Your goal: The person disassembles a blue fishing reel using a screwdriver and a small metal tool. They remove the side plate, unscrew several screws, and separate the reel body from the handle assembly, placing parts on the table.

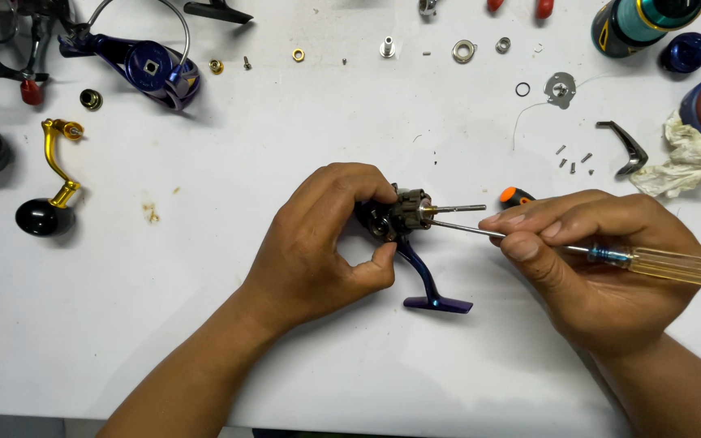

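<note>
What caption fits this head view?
Left hand grips a fishing reel body; right hand holds a screwdriver.

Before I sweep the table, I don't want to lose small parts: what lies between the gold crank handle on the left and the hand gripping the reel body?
Head view: between the gold crank handle and the left hand, only tiny yellowish crumbs on the white table.

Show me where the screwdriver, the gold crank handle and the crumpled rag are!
screwdriver (675, 266): head view, on its clear yellow handle, beside the right hand.
gold crank handle (58, 166): head view, on its bent gold arm, left of the table.
crumpled rag (687, 162): head view, on its middle folds, far right.
</note>
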